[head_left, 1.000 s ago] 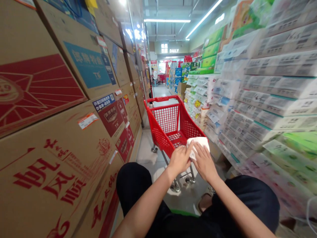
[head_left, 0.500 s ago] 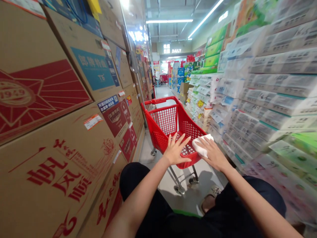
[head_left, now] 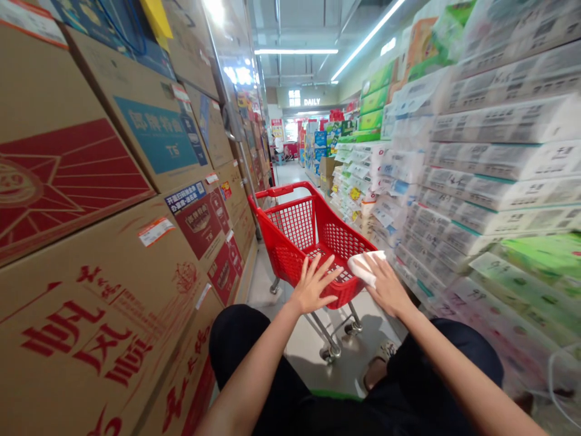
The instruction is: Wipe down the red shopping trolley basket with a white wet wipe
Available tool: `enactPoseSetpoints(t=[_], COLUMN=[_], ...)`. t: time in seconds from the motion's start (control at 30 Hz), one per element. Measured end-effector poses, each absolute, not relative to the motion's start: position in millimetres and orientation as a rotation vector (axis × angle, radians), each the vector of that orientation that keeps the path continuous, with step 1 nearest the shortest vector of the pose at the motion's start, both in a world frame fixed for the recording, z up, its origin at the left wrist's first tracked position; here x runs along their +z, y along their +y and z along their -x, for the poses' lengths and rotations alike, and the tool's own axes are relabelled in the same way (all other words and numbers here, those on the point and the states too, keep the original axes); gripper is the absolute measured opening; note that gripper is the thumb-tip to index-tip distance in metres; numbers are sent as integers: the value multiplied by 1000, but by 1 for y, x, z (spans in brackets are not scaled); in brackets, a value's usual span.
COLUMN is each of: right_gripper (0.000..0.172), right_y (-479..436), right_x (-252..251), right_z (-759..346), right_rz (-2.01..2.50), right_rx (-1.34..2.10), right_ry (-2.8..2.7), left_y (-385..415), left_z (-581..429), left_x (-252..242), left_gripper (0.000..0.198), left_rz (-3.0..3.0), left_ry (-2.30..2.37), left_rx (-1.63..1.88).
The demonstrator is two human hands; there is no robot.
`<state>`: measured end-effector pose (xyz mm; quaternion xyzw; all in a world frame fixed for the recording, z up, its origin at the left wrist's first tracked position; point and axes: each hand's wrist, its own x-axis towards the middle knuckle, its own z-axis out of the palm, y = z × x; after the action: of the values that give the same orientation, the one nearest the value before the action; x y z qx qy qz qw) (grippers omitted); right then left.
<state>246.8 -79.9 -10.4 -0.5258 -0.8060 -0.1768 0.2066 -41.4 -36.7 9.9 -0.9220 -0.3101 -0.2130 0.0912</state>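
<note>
A red plastic shopping cart [head_left: 281, 242] stands before my knees in the aisle, its push handle at the far end. My left hand [head_left: 315, 286] is open with fingers spread, over the cart's near end; whether it touches the rim I cannot tell. Under the fingers of my right hand [head_left: 385, 284] is a folded white cloth [head_left: 361, 267], possibly a paper wipe, held against the near right corner of the cart's rim. Part of the cloth is hidden by those fingers. Inside the basket only the bare red grid shows.
Stacked cardboard cartons [head_left: 91, 303] form a wall close on the left. Plastic-wrapped tissue packs [head_left: 490, 181] are piled high on the right. The cart's metal legs and wheels [head_left: 330, 353] stand near my foot [head_left: 376, 369]. Far down the aisle a person [head_left: 278, 147] is visible.
My view has turned slightly right, so the cart, cartons and both hands sit further left in the picture. The cloth stays under my right hand at the rim; my left hand remains spread.
</note>
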Motion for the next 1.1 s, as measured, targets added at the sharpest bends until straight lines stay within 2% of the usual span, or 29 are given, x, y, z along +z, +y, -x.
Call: enactPoseSetpoints(t=[0.13, 0.3, 0.53, 0.67, 0.83, 1.0, 1.1], right_gripper=[69, 76, 69, 65, 67, 72, 73], right_y=[-81, -102, -90, -77, -73, -77, -70], right_x=[-17, -14, -21, -24, -11, -9, -13], right_z=[-235, -164, -223, -203, -159, -197, -209], right_rz=[1592, 1498, 1640, 1648, 1597, 1544, 1600], right_rx=[-493, -419, -490, -462, -483, -573, -565], right_ry=[-2076, -2105, -2030, -1991, -2016, -2090, -1915], left_y=[-38, -37, -6, 2, -2, -7, -10], left_z=[43, 30, 37, 22, 6, 7, -2], left_x=[2, 8, 24, 21, 20, 22, 22], left_gripper=[86, 93, 100, 108, 103, 103, 100], left_rz=[2683, 2662, 2529, 2569, 2573, 2613, 2643], left_ry=[-994, -991, -1163, -1172, -1185, -1163, -1097], left_rx=[-640, -657, -728, -713, -735, -698, -654])
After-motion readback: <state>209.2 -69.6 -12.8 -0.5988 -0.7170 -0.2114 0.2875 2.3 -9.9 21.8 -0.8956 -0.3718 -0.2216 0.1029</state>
